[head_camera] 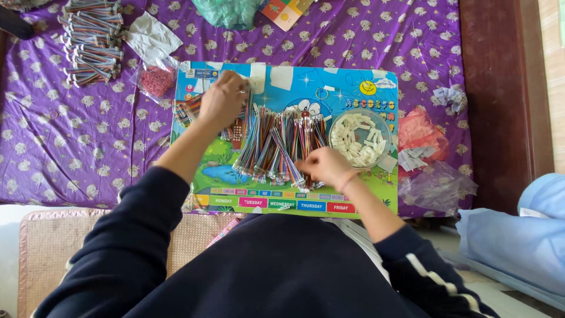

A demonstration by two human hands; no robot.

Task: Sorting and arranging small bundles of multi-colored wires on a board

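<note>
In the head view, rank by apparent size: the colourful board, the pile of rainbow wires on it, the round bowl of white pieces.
1. colourful board
2. pile of rainbow wires, under both hands
3. round bowl of white pieces
All lie at similar depth.

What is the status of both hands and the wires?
Left hand on wire bundle at board's upper left. Right hand pinching multicoloured wires. Bowl of white connectors beside right hand.
</note>
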